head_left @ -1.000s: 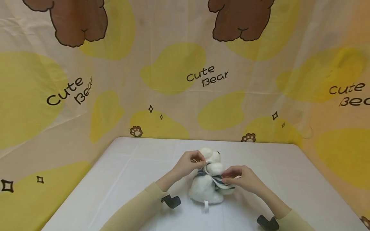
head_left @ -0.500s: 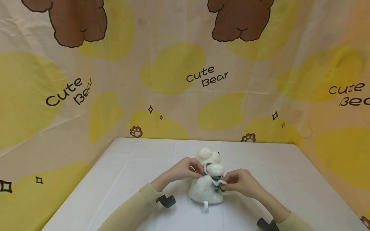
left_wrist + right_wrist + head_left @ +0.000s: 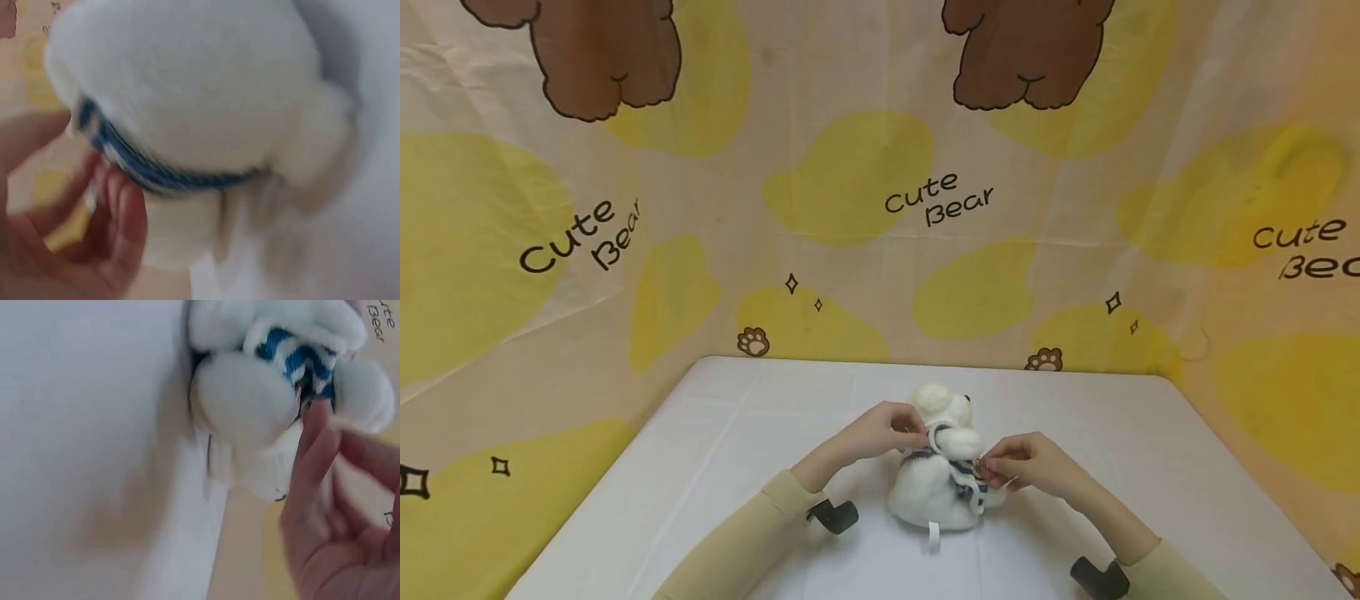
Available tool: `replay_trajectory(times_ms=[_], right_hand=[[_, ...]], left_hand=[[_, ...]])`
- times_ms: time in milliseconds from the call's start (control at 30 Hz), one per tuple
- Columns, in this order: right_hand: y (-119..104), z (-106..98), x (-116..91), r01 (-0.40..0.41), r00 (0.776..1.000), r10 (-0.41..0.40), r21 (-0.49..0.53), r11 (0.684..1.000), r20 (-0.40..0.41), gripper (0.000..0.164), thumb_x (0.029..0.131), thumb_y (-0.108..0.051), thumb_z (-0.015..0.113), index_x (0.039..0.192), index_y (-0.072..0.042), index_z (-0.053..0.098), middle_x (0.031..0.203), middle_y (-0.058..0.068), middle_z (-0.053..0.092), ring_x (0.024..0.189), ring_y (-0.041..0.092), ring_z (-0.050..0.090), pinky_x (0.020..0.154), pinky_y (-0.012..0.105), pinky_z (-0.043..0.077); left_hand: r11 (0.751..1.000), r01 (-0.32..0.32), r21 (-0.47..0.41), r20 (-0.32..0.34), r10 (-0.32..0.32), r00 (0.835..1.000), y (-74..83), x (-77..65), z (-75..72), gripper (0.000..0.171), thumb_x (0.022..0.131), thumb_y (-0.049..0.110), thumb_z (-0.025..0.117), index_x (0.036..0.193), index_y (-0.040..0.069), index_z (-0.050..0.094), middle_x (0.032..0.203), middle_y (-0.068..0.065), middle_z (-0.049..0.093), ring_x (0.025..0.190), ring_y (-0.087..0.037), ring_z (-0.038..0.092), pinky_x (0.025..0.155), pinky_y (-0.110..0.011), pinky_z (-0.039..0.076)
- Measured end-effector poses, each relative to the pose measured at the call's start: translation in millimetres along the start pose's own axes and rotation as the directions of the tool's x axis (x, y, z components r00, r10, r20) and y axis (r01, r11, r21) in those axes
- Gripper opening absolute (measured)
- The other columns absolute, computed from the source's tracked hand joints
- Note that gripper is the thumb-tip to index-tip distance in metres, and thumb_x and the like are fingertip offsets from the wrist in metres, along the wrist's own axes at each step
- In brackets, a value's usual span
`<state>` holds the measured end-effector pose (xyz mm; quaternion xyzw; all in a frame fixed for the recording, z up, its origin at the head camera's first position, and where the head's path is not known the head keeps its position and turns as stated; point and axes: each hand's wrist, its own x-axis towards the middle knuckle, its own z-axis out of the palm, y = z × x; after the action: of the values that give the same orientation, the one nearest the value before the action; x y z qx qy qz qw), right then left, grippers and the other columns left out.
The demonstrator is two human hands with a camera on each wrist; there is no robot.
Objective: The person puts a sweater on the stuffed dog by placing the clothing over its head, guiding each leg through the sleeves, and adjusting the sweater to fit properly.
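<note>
A white plush bear (image 3: 925, 492) sits on the white table, facing away to the right, a white tag (image 3: 934, 533) at its base. A blue-and-white striped knitted garment (image 3: 169, 178) wraps its body below the head; stripes and white trim also show in the right wrist view. On the bear's left-hand side in the head view, my left hand (image 3: 880, 432) pinches the garment near the neck, its fingertips partly hidden. Across from it, my right hand (image 3: 1037, 465) pinches the garment's loose front part between thumb and fingers, beside the bear's arm.
The white table (image 3: 760, 417) reaches back to a printed cloth wall (image 3: 850, 300) with bear drawings and lettering. Similar cloth hangs on both sides. A black camera mount (image 3: 835, 517) sits at each wrist.
My left hand has dropped from the bear's head to the garment, then risen slightly. My right hand dipped, then rose, shifting the garment's front part. The bear stays in place.
</note>
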<state>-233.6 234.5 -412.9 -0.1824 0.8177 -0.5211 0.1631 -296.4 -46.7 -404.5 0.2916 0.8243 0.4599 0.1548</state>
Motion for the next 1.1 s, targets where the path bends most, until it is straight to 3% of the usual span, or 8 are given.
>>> replay_trajectory(times_ms=[100, 200, 367, 567, 667, 800, 933, 1100], right_hand=[[4.9, -5.5, 7.7, -0.083, 0.993, 0.086, 0.052, 0.995, -0.074, 0.034, 0.091, -0.015, 0.060, 0.113, 0.012, 0.059, 0.098, 0.017, 0.070, 0.087, 0.020, 0.069, 0.075, 0.033, 0.056], [12.3, -6.4, 17.8, -0.152, 0.988, 0.150, 0.121, 0.981, 0.027, 0.038, 0.092, -0.015, 0.059, 0.116, 0.014, 0.057, 0.103, 0.014, 0.069, 0.092, 0.017, 0.066, 0.082, 0.032, 0.055], [24.2, -4.7, 30.6, -0.244, 0.954, 0.183, 0.258, 0.935, 0.237, 0.028, 0.095, -0.017, 0.052, 0.107, 0.005, 0.065, 0.097, 0.000, 0.066, 0.090, 0.010, 0.059, 0.083, 0.027, 0.051], [23.0, 1.6, 35.1, -0.313, 0.939, 0.228, 0.360, 0.879, 0.258, 0.018, 0.091, -0.016, 0.054, 0.097, -0.002, 0.064, 0.104, 0.007, 0.056, 0.093, 0.013, 0.055, 0.083, 0.026, 0.050], [15.3, 8.2, 35.0, -0.325, 0.944, 0.277, 0.365, 0.872, 0.178, 0.026, 0.088, -0.015, 0.057, 0.104, 0.004, 0.061, 0.108, 0.011, 0.057, 0.095, 0.015, 0.056, 0.085, 0.030, 0.050], [0.8, 17.0, 34.2, -0.277, 0.950, 0.305, 0.280, 0.919, -0.061, 0.043, 0.084, -0.016, 0.065, 0.118, 0.011, 0.057, 0.110, 0.013, 0.064, 0.098, 0.019, 0.059, 0.086, 0.038, 0.049], [-12.9, 22.9, 34.2, -0.228, 0.920, 0.259, 0.137, 0.964, -0.293, 0.056, 0.080, -0.018, 0.073, 0.124, 0.009, 0.054, 0.114, 0.016, 0.065, 0.104, 0.024, 0.058, 0.092, 0.046, 0.045], [-19.1, 28.6, 33.8, -0.164, 0.877, 0.177, 0.069, 0.984, -0.446, 0.061, 0.077, -0.022, 0.078, 0.126, 0.004, 0.052, 0.118, 0.020, 0.062, 0.108, 0.030, 0.059, 0.094, 0.048, 0.045]], left_hand=[[0.991, 0.133, 0.009, -0.093, -0.132, 0.987, 10.4, 3.1, 3.2, 0.027, 0.087, 0.038, 0.066, 0.093, 0.012, 0.064, 0.087, -0.002, 0.066, 0.073, -0.013, 0.063, 0.068, -0.036, 0.056], [0.969, 0.237, 0.074, -0.144, -0.224, 0.964, 21.8, 6.9, 6.7, 0.040, 0.086, 0.049, 0.063, 0.092, 0.010, 0.061, 0.082, -0.004, 0.064, 0.065, -0.015, 0.065, 0.065, -0.037, 0.056], [0.937, 0.290, 0.197, -0.153, -0.263, 0.953, 31.3, 13.4, 11.4, 0.045, 0.086, 0.055, 0.059, 0.087, 0.010, 0.057, 0.078, -0.003, 0.061, 0.057, -0.016, 0.064, 0.061, -0.031, 0.051], [0.937, 0.321, 0.135, -0.150, -0.301, 0.942, 30.9, 16.4, 11.9, 0.051, 0.086, 0.059, 0.055, 0.089, 0.009, 0.056, 0.086, -0.005, 0.061, 0.061, -0.018, 0.066, 0.069, -0.036, 0.053], [0.941, 0.323, 0.105, -0.158, -0.304, 0.939, 32.2, 16.2, 10.8, 0.052, 0.085, 0.061, 0.056, 0.090, 0.009, 0.055, 0.086, -0.005, 0.062, 0.064, -0.017, 0.066, 0.070, -0.037, 0.053], [0.951, 0.291, 0.102, -0.202, -0.267, 0.942, 39.0, 15.2, 8.4, 0.051, 0.080, 0.058, 0.065, 0.091, 0.011, 0.053, 0.084, -0.004, 0.061, 0.070, -0.015, 0.062, 0.065, -0.032, 0.051], [0.969, 0.228, 0.100, -0.244, -0.198, 0.949, 47.4, 14.5, 7.0, 0.049, 0.075, 0.045, 0.075, 0.098, 0.009, 0.053, 0.092, -0.004, 0.060, 0.079, -0.017, 0.057, 0.066, -0.030, 0.048], [0.984, 0.118, 0.134, -0.284, -0.076, 0.956, 46.8, 15.9, 10.4, 0.055, 0.068, 0.026, 0.083, 0.109, 0.005, 0.052, 0.105, -0.007, 0.058, 0.094, -0.020, 0.056, 0.078, -0.033, 0.049]])
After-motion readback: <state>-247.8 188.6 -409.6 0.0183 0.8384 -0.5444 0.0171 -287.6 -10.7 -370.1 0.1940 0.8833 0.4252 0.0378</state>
